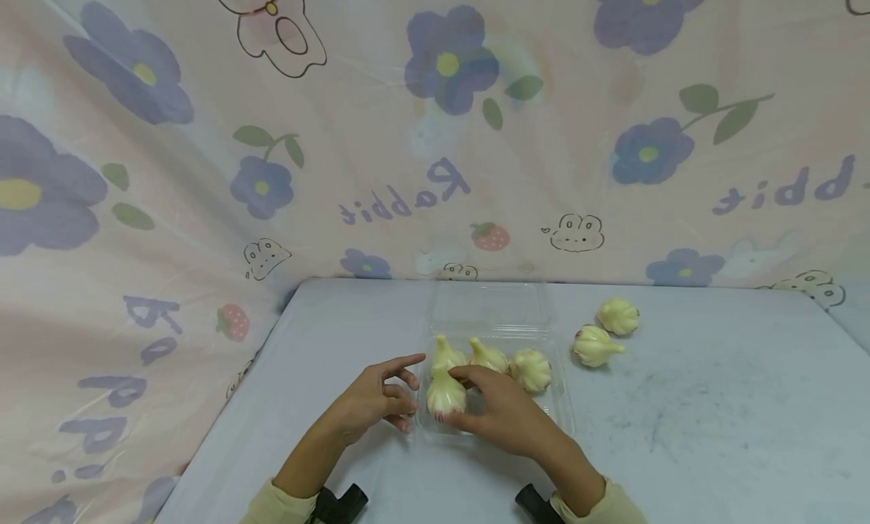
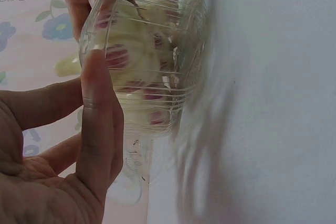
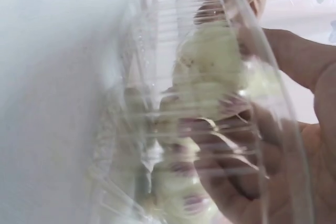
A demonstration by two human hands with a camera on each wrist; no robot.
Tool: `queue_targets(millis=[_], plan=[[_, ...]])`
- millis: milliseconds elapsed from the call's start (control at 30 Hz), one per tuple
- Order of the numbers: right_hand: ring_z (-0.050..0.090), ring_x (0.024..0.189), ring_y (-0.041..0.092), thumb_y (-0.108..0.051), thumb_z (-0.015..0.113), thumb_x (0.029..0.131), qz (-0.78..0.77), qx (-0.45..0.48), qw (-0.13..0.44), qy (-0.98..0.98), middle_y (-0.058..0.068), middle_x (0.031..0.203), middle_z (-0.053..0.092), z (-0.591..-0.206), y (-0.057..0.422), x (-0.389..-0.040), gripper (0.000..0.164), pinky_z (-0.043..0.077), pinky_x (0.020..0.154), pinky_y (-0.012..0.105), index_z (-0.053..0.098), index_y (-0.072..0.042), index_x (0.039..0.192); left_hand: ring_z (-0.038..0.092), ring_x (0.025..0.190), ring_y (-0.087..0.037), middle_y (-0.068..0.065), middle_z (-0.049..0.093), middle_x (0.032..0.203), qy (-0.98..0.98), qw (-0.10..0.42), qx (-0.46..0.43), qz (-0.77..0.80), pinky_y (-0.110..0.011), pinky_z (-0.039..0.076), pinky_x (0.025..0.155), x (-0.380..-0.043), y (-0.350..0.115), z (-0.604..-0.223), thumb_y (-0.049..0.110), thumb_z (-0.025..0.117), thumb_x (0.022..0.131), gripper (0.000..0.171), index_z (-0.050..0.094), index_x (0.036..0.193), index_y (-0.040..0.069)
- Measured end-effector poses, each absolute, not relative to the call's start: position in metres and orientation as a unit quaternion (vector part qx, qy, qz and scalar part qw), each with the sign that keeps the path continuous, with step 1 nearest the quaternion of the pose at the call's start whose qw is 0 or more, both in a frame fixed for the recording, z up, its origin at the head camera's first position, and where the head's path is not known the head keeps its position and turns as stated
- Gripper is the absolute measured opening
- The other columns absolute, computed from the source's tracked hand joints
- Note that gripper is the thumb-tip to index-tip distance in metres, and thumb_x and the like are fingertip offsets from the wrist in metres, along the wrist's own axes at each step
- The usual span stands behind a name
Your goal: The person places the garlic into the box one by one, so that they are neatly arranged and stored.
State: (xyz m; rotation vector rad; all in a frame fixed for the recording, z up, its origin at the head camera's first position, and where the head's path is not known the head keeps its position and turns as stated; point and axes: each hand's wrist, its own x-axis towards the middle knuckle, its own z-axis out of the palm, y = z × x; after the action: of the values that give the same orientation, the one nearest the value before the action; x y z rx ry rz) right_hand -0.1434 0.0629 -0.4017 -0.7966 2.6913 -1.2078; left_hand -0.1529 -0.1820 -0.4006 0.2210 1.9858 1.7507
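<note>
A clear plastic clamshell box (image 1: pixel 563 411) lies on the table with its lid folded back. My right hand (image 1: pixel 510 414) reaches inside and grips a garlic bulb (image 1: pixel 445 397) near the front left corner, thumb and fingers on either side of it. Behind that bulb, more garlic bulbs (image 1: pixel 489 356) sit in a row across the box. In the right wrist view the box wall (image 3: pixel 273 93) stands between the camera and the fingers. My left hand (image 1: pixel 377 396) is at the box's left side, fingers loosely spread, a fingertip (image 2: pixel 96 66) right at the rim.
Two garlic bulbs, one nearer (image 1: pixel 594 346) and one farther (image 1: pixel 618 315), lie on the white table (image 1: pixel 714 403) right of the box. The raised lid (image 1: pixel 489 305) extends toward the back edge. A printed curtain (image 1: pixel 381 131) hangs behind and along the left.
</note>
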Motion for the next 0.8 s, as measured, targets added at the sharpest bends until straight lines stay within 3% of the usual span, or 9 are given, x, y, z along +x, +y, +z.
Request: queue_targets(millis=[267,800], plan=[[0.064,0.107,0.018,-0.049,0.075,0.085,-0.378,-0.26,0.035,0.888,0.001,0.125,0.065,-0.404,0.062,-0.145,0.06,0.056,0.087,0.038,0.062,-0.012,0.131,0.063,0.074,-0.016,-0.014,0.051,0.111,0.726,0.239,0.077,0.64,-0.028,0.06,0.059,-0.153,-0.181,-0.4,-0.009,0.063,0.089,0.072,0.036,0.154,0.008],[0.066,0.106,0.021,-0.039,0.079,0.084,-0.374,-0.268,0.047,0.887,0.006,0.128,0.064,-0.413,0.061,-0.147,0.058,0.058,0.088,0.039,0.061,-0.009,0.129,0.063,0.074,-0.015,-0.016,0.05,0.112,0.727,0.238,0.08,0.639,-0.028,0.06,0.059,-0.153,-0.181,-0.4,-0.01,0.061,0.089,0.072,0.034,0.155,0.007]])
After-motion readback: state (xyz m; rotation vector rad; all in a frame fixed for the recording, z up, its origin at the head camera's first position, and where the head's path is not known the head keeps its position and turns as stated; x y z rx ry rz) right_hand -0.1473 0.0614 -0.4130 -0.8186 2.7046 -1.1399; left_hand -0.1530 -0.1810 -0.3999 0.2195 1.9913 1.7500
